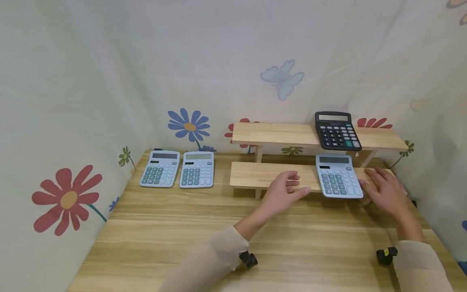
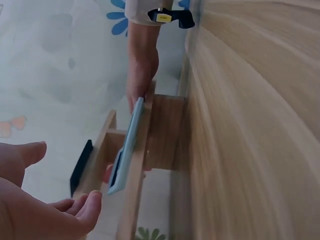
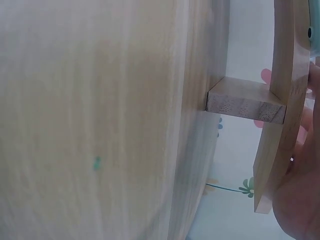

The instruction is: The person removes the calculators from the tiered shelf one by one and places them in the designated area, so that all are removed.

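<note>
A light blue calculator (image 1: pixel 338 176) lies on the lower board of a two-tier wooden shelf (image 1: pixel 270 175), its front edge slightly past the board. To its left, my left hand (image 1: pixel 283 194) hovers by the board's front edge; the left wrist view shows its thumb and fingers apart with nothing between them. My right hand (image 1: pixel 388 192) rests over the board's right end, fingers extended and thumb at or close to the calculator's lower right corner. On the upper board sits a black calculator (image 1: pixel 337 132), directly behind the blue one. In the right wrist view, only part of the right hand (image 3: pixel 300 200) shows.
Two more light blue calculators (image 1: pixel 160 169) lie side by side at the back left of the wooden table (image 1: pixel 175 227). A pale curtain (image 1: pixel 219 52) printed with flowers and a butterfly hangs behind and at both sides. Shelf legs (image 3: pixel 247 102) stand on the tabletop.
</note>
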A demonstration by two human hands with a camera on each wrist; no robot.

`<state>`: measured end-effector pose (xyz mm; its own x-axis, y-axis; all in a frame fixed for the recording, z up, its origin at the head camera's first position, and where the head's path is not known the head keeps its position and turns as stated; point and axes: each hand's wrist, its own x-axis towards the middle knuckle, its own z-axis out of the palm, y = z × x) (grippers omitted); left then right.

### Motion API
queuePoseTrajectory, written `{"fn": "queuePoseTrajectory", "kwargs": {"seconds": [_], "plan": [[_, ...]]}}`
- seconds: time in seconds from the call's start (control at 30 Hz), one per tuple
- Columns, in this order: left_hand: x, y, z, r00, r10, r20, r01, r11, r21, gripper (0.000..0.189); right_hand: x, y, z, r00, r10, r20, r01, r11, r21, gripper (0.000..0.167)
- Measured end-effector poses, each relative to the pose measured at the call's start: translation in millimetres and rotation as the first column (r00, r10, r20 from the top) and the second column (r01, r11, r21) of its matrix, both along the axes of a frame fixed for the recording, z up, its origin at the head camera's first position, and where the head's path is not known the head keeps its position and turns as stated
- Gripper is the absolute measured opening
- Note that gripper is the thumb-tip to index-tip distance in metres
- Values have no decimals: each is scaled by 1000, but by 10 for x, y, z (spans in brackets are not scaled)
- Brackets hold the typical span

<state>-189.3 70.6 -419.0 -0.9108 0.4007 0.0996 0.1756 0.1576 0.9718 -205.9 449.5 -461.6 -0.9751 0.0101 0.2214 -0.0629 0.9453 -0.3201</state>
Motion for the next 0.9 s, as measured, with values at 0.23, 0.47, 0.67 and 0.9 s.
{"fn": "queuePoseTrajectory", "kwargs": {"seconds": [0.23, 0.47, 0.67, 0.9], "plan": [[-79, 323, -102, 990, 51, 132, -55, 998, 24, 67, -22, -7, -3, 1000, -9, -8, 9, 1000, -12, 73], [-8, 536, -98, 964, 78, 255, -76, 997, -18, 53, -18, -10, 13, 1000, -17, -16, 17, 1000, -12, 72], [53, 701, -97, 948, 110, 299, -112, 994, -10, 53, -19, -13, 7, 1000, -22, -5, 22, 1000, -22, 73], [61, 823, -130, 924, 100, 370, -135, 988, 71, 49, 12, -9, 3, 1000, -27, 12, 27, 999, -40, 75]]}}
